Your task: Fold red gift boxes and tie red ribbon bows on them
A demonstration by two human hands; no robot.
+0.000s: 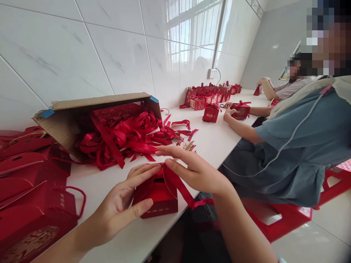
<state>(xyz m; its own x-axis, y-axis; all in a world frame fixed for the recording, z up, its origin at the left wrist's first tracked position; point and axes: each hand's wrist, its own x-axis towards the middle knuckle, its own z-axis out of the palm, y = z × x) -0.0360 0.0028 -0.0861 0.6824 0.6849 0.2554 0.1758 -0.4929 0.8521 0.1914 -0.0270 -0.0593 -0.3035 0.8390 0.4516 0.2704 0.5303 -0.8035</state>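
Note:
A small red gift box (161, 204) stands on the white table, its curved top flaps drawn up towards each other. My left hand (120, 204) grips its left side, the fingers along one flap and the thumb over the front edge. Over the box's right flap is my right hand (196, 170), fingers stretched out and the thumb at the top. From the top of the box a red ribbon (183, 188) hangs down to the right, past the table edge. The right hand's fingertips reach close to loose ribbons (120, 131) spilling from a cardboard box (60, 126) lying on its side.
Larger red boxes with rope handles (33, 208) stand at the left. Finished-looking red boxes (208, 95) line the wall, with one red box (210, 113) nearer. Paper cut-out tags (188, 144) lie mid-table. At the right, a co-worker in blue (296, 138) handles another box (241, 110).

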